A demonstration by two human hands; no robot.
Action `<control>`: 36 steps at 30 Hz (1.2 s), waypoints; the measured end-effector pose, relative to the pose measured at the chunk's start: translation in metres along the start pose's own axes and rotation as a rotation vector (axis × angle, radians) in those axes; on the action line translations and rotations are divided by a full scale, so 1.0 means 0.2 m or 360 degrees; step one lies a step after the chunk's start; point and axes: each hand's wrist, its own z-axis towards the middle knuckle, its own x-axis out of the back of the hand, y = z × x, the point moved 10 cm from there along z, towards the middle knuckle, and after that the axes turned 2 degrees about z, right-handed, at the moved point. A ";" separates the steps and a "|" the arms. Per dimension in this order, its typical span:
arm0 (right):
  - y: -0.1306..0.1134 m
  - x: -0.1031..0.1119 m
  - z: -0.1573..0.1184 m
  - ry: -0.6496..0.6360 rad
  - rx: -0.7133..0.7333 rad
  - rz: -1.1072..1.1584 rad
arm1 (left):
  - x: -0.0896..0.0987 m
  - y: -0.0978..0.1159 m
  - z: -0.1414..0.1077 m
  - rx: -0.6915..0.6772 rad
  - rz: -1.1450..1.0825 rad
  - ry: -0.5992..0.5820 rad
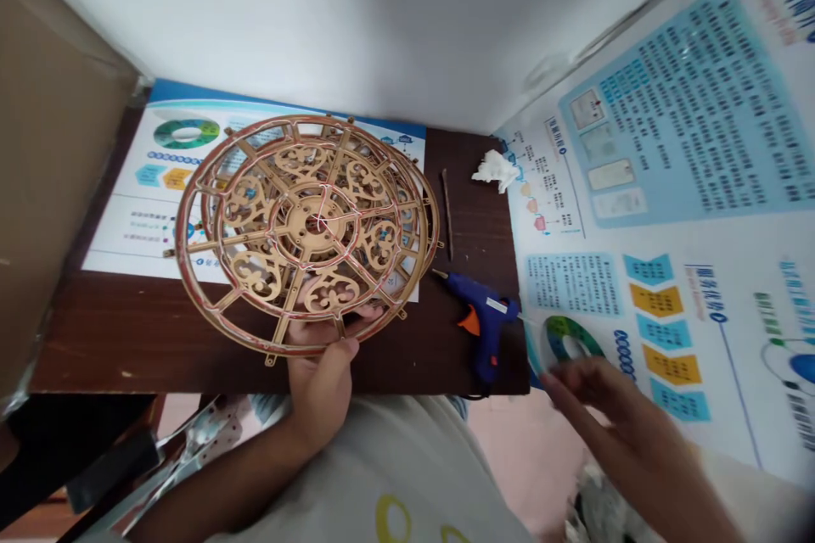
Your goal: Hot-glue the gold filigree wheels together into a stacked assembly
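Note:
Over the dark brown table, my left hand (324,382) grips the near edge of a round, gold openwork frame (315,221) with scroll patterns and reddish lines along its rings. More similar rings show beneath it. My right hand (604,407) hangs off the table's right edge, blurred, with its fingers bent together; whether it holds anything is hard to make out. Between the hands, a blue glue gun (490,322) with an orange trigger lies on the table, its nozzle toward the rings. A thin clear stick pokes out of its back end toward my right hand.
A thin brown stick (447,215) and a crumpled white tissue (495,170) lie on the table's right part. A printed sheet (127,225) is under the rings. White walls stand behind and at the right, where a large poster (675,127) hangs. Cardboard (51,119) is at the left.

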 end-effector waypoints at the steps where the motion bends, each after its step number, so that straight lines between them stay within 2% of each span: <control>1: 0.04 -0.04 0.02 0.0058 -0.0087 0.0098 | 0.00 0.00 0.00 -0.0005 0.0011 0.0000; 4: 0.09 -0.22 0.05 0.0020 -0.0303 0.0176 | 0.01 0.00 0.00 -0.0026 0.0050 0.0010; 7: 0.06 -0.35 0.08 -0.0078 -0.0339 0.0050 | 0.02 0.00 -0.01 -0.0058 0.0070 0.0006; 9: 0.06 -0.38 0.08 -0.0100 -0.0329 0.0078 | 0.02 0.01 -0.01 -0.0079 0.0063 -0.0011; 12: 0.08 -0.36 0.06 -0.0100 -0.0309 0.0258 | 0.01 0.00 -0.01 -0.0073 0.0048 -0.0019; 15: 0.04 -0.35 0.03 -0.0231 -0.0213 0.0860 | 0.02 -0.02 -0.01 -0.0049 0.0050 -0.0011; 18: -0.08 -0.42 0.01 -0.0638 -0.0083 0.1553 | 0.01 -0.03 -0.01 -0.0025 0.0047 -0.0031; 19: -0.12 -0.45 0.00 -0.0761 -0.0066 0.1660 | 0.01 -0.04 -0.01 -0.0018 0.0049 -0.0035; 21: -0.17 -0.52 -0.02 -0.0884 -0.0092 0.1756 | 0.00 -0.04 -0.01 -0.0020 0.0066 -0.0038; 24: -0.19 -0.60 -0.03 -0.0773 -0.0222 0.1714 | 0.00 -0.03 -0.01 -0.0042 0.0094 -0.0037; 27: -0.19 -0.64 -0.03 -0.0641 -0.0273 0.1510 | 0.02 -0.04 -0.01 -0.0072 0.0104 -0.0051; 29: -0.21 -0.65 -0.03 -0.0633 -0.0203 0.1347 | 0.03 -0.05 -0.02 -0.0112 0.0139 -0.0084; 34: -0.31 -0.63 -0.01 -0.0774 0.0168 0.1023 | 0.05 -0.06 -0.03 -0.0193 0.0229 -0.0168; 36: -0.34 -0.63 -0.01 -0.0805 0.0214 0.0948 | 0.05 -0.06 -0.03 -0.0195 0.0214 -0.0166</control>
